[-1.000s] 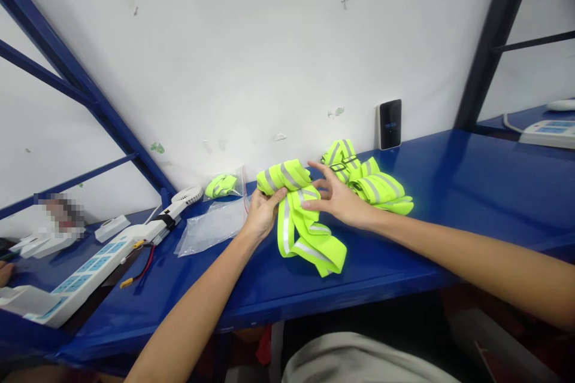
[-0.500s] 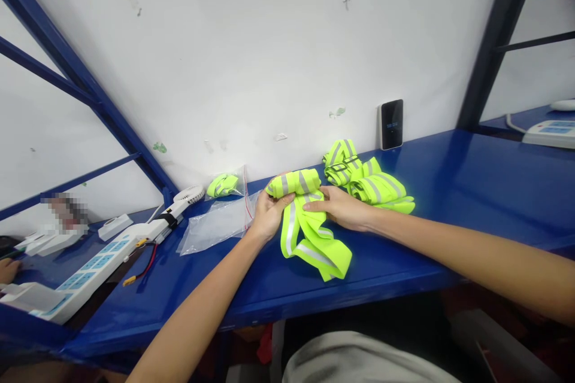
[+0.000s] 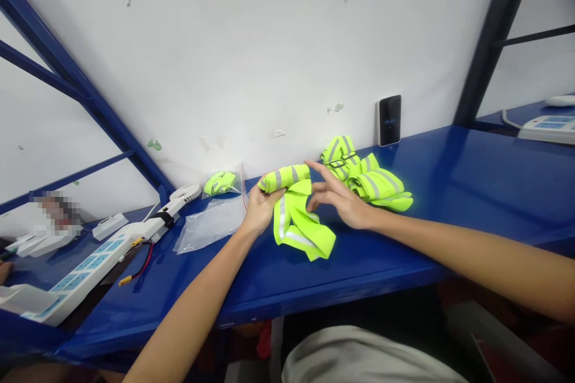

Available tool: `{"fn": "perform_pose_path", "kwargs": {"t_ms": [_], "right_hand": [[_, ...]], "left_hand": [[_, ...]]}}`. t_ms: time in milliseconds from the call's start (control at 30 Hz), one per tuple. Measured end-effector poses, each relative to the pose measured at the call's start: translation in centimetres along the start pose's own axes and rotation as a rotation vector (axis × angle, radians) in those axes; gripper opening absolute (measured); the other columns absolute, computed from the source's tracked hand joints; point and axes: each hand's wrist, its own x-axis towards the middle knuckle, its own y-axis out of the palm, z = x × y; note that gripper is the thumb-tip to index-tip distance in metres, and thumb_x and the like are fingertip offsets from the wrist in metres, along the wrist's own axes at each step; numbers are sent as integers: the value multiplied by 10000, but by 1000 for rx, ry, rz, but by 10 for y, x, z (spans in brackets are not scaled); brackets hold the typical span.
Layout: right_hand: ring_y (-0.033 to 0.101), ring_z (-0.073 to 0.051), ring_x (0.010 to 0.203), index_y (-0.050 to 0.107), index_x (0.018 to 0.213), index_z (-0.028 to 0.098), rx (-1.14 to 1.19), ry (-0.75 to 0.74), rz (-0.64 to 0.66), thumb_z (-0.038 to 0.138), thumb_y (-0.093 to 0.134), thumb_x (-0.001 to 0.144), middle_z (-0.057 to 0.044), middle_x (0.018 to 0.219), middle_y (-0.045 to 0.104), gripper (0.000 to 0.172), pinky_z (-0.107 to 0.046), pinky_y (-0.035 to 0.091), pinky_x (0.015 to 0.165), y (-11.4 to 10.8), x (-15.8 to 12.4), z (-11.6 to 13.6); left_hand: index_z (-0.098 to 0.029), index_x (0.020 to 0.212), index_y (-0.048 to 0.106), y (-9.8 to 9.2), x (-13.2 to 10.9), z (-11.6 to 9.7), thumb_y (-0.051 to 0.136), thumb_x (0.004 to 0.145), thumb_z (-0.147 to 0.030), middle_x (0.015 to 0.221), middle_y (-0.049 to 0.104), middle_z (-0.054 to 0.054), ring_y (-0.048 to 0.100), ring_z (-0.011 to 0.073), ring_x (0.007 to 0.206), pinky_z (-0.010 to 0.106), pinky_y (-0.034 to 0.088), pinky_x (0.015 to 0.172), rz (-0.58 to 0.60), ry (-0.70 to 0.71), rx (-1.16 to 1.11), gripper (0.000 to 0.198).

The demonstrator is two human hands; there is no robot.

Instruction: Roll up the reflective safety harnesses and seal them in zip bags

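Observation:
My left hand (image 3: 263, 208) grips the rolled top of a neon-yellow reflective safety vest (image 3: 296, 227) with grey-silver stripes. The rest of the vest lies loose on the blue shelf top (image 3: 404, 251). My right hand (image 3: 336, 200) is spread open just right of the roll, empty and close to the vest. Behind it lies a pile of folded neon vests (image 3: 363, 176). A small rolled vest sits inside a clear plastic bag (image 3: 221, 184) against the wall.
A flat clear plastic bag (image 3: 211, 224) lies left of my left hand. Further left are a white power strip (image 3: 85, 266), a small white fan (image 3: 186, 192) and red-black wires (image 3: 139, 269). A co-worker's hand (image 3: 2, 272) shows at the left edge. A black wall device (image 3: 389, 121) stands behind the pile.
My right hand has come off the vest and spread its fingers. The vest's loose lower part has shifted slightly left and up, and the roll in my left hand looks tighter.

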Motion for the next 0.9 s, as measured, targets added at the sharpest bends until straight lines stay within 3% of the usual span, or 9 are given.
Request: {"fn": "perform_pose_path", "kwargs": {"t_ms": [167, 300, 400, 567, 667, 800, 900], "right_hand": [[676, -187, 713, 304, 1446, 247, 112, 140, -64, 313, 560, 868, 18, 717, 662, 635, -326, 547, 680, -5, 9, -7], [682, -177, 732, 401, 1371, 234, 245, 270, -104, 202, 706, 755, 8, 781, 684, 688, -312, 582, 687, 1, 13, -8], [690, -167, 764, 468, 1291, 211, 354, 361, -152, 124, 709, 725, -30, 889, 702, 621, -290, 593, 682, 7, 14, -8], [686, -156, 734, 564, 1141, 175, 395, 437, -209, 70, 705, 708, -56, 918, 706, 467, -273, 600, 631, 11, 15, -9], [678, -135, 687, 593, 1097, 147, 399, 499, -194, 69, 703, 719, -70, 913, 708, 401, -257, 602, 644, 9, 15, -9], [693, -136, 748, 534, 1209, 177, 424, 463, -198, 45, 698, 711, -58, 956, 709, 540, -257, 605, 714, 6, 15, -9], [702, -158, 761, 479, 1286, 196, 337, 391, -224, 36, 681, 709, -53, 960, 712, 632, -315, 607, 770, 4, 14, -9]], "left_hand": [[-169, 1152, 620, -4, 0, -2, 746, 680, -221, 1068, 694, 70, 640, 243, 1007, 368, 492, 909, 39, -34, -21, 491], [-179, 1152, 623, -4, -3, -6, 747, 667, -208, 1065, 692, 63, 640, 240, 995, 340, 498, 875, 51, -45, -24, 501], [-184, 1161, 620, -3, -7, -10, 756, 669, -238, 1053, 695, 66, 645, 238, 964, 310, 503, 819, 86, -57, -51, 513], [-153, 1126, 646, 3, -9, -11, 697, 722, -468, 1050, 698, 105, 660, 261, 915, 323, 518, 761, 99, -62, -92, 515], [-163, 1100, 668, 5, -7, -10, 697, 739, -430, 1123, 681, 106, 657, 267, 947, 328, 518, 786, 92, -84, -43, 450], [-183, 1149, 635, 3, -6, -12, 720, 733, -306, 1297, 583, 111, 610, 273, 1079, 343, 499, 885, 133, -72, -81, 443], [-246, 1320, 495, 3, -6, -12, 754, 696, -242, 1307, 558, 103, 596, 243, 1111, 340, 481, 934, 130, -66, -128, 676]]}}
